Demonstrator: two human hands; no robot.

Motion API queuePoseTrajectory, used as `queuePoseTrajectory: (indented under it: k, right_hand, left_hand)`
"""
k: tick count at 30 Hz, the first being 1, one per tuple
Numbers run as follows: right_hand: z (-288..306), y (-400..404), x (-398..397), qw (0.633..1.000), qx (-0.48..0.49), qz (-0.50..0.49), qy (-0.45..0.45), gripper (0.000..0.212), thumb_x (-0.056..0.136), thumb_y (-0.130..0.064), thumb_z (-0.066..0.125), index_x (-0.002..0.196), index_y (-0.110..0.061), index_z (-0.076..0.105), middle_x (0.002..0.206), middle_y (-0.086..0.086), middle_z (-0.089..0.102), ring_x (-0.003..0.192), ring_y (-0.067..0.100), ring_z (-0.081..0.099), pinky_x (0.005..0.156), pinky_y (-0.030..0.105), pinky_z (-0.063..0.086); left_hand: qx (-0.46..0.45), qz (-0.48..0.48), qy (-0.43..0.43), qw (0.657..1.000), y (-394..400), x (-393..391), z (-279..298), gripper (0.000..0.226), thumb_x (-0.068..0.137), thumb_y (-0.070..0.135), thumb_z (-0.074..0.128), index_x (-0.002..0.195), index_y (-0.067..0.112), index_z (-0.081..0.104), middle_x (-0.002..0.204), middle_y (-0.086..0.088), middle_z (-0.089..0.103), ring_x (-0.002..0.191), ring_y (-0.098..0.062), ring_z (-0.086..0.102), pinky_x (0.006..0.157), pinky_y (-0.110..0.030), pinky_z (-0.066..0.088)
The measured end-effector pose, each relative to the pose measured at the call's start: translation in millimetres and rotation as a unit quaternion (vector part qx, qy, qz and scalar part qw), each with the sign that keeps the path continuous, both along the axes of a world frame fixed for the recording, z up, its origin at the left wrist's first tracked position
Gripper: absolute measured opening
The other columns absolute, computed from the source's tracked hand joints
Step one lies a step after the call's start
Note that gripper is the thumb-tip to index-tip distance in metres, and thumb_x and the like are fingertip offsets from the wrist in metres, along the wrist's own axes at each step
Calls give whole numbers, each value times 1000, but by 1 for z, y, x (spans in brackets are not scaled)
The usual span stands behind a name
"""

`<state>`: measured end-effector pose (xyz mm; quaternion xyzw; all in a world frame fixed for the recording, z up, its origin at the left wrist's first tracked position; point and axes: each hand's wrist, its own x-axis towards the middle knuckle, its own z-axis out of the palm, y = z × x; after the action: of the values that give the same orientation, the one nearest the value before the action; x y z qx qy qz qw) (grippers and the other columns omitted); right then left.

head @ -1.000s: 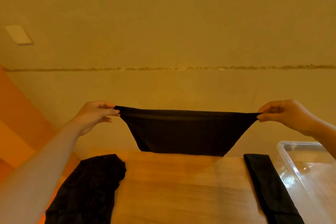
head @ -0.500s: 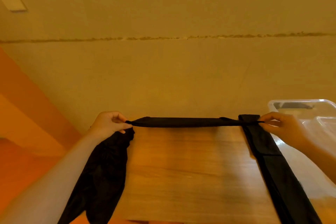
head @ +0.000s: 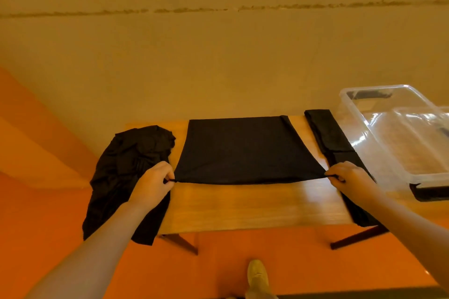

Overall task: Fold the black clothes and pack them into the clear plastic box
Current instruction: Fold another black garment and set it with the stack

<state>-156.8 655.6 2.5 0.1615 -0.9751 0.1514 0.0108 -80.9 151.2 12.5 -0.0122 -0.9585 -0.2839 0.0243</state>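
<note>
Surface: we see a small wooden table (head: 243, 204) with dark splayed legs, its far edge close to a plain beige wall (head: 218, 56) that carries one rough horizontal seam. Floor (head: 243, 250) is orange; an orange band also rises along the left. One light shoe (head: 257, 277) shows at the bottom edge.

Count, black cloth items: three.
1. A spread black garment (head: 243, 150) lies flat at the table's centre, far edge along the table's back edge, near edge drawn straight across.
2. A crumpled black pile (head: 126, 172) sits on the table's left end and hangs over its left and near edges.
3. A folded long black strip (head: 332, 138) runs front to back along the table's right side, partly under the right forearm.

Count, containers: one clear plastic box (head: 388, 133), to the right of the strip; no cloth visible inside it. A dark latch shows at its near corner.

Count, hands: two. Left hand (head: 155, 182) pinches the spread garment's near left corner, fingers curled. Right hand (head: 349, 177) pinches the near right corner, fingers likewise curled. We note the edge between them is taut and slightly lifted at the right.
</note>
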Motion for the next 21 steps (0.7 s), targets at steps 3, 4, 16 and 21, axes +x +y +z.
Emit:
queuePoseTrajectory:
  k: [3, 4, 16, 21]
  right_hand:
    - [-11, 2, 15, 1000, -6, -9, -6, 17, 78, -1, 74, 94, -8, 72, 92, 7, 67, 75, 16, 63, 73, 25, 48]
    - [-16, 4, 21, 1000, -2, -8, -9, 17, 78, -3, 74, 94, -9, 72, 93, 5, 66, 74, 11, 60, 73, 23, 48]
    - [-62, 21, 68, 991, 66, 106, 38, 33, 54, -6, 91, 79, -18, 73, 77, -6, 68, 66, 9, 67, 56, 21, 54]
    - [-80, 28, 80, 992, 67, 110, 13, 26, 67, -8, 85, 86, -20, 72, 86, -6, 67, 73, 9, 66, 62, 25, 57]
  left_hand:
    - [-21, -33, -6, 999, 3, 15, -17, 32, 79, -5, 67, 72, 20, 48, 80, 6, 48, 72, -9, 53, 66, -35, 50]
    - [-38, -49, -5, 998, 3, 20, -22, 34, 78, -5, 67, 72, 22, 46, 79, 7, 47, 71, -9, 51, 64, -35, 50]
    - [-261, -191, -9, 946, 17, 64, -57, 43, 45, 10, 93, 67, 24, 59, 76, 11, 59, 62, -5, 57, 54, -15, 39]
    - [-272, -153, 12, 950, 30, 82, -67, 44, 44, 0, 88, 64, 19, 54, 68, 6, 55, 55, -12, 55, 47, -24, 44]
